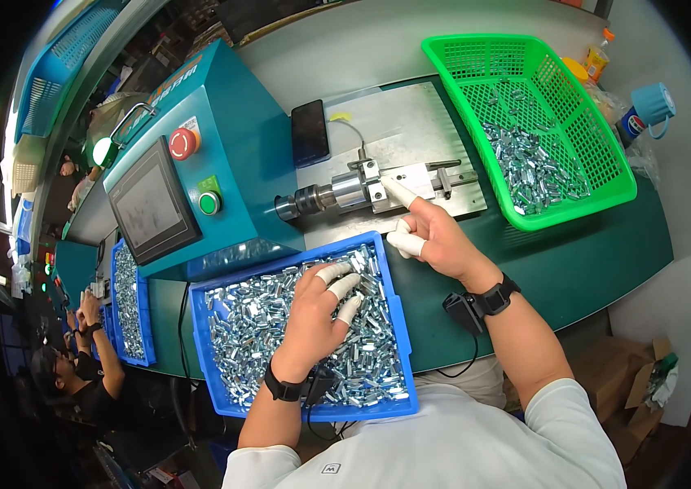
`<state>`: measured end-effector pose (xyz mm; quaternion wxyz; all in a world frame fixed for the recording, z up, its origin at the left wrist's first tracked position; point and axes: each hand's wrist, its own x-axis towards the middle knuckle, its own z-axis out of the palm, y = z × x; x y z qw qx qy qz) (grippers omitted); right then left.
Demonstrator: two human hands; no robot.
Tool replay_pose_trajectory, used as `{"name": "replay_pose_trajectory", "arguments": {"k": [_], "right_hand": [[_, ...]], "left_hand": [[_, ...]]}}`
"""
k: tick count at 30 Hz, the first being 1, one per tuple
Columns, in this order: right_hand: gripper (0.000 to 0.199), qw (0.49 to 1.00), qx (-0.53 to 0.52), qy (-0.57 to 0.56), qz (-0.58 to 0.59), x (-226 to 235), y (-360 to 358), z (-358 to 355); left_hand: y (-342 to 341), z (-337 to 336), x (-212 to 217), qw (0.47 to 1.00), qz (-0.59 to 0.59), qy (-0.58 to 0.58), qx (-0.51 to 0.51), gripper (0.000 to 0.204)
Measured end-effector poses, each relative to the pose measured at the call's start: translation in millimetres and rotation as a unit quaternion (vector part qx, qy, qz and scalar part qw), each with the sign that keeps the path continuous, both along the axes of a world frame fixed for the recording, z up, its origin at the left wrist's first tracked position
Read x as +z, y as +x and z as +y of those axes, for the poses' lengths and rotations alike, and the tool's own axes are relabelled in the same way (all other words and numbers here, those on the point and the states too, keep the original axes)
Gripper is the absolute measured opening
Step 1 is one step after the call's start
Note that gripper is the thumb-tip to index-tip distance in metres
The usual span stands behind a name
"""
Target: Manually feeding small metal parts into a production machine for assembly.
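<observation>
Feeding small metal parts (297, 326) into the chuck fixture (378, 189) here. My right hand (435, 236) has its index finger stretched out onto the fixture, other fingers curled; can't tell if a part's under it. My left hand (317, 314) lies spread, palm down, on the pile in the near blue tray (404, 342). That tray's still heaped, and the green basket (606, 196) far right is about a third full, so I'd say loads left. A black phone (310, 132) lies beyond the fixture, teal control box (223, 122) on the left; nothing's blocking me.
</observation>
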<state>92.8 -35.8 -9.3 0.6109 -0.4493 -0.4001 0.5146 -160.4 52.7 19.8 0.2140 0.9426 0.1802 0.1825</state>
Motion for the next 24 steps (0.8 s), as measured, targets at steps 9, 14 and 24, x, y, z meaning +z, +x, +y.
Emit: {"name": "replay_pose_trajectory", "arguments": {"k": [9, 14, 24], "right_hand": [[0.078, 0.99, -0.102, -0.016, -0.093, 7.5, -5.0, -0.7], [0.068, 0.931, -0.169, -0.139, -0.294, 34.0, -10.5, -6.0], [0.058, 0.728, -0.238, -0.001, -0.643, 43.5, -30.6, 14.3]], "left_hand": [[-3.0, -0.1, -4.2, 0.999, 0.01, 0.008, 0.031, 0.038], [-7.7, 3.5, -6.0, 1.0, 0.004, 0.005, 0.025, 0.038], [-9.6, 3.8, -6.1, 1.0, 0.009, -0.001, 0.024, 0.04]]}}
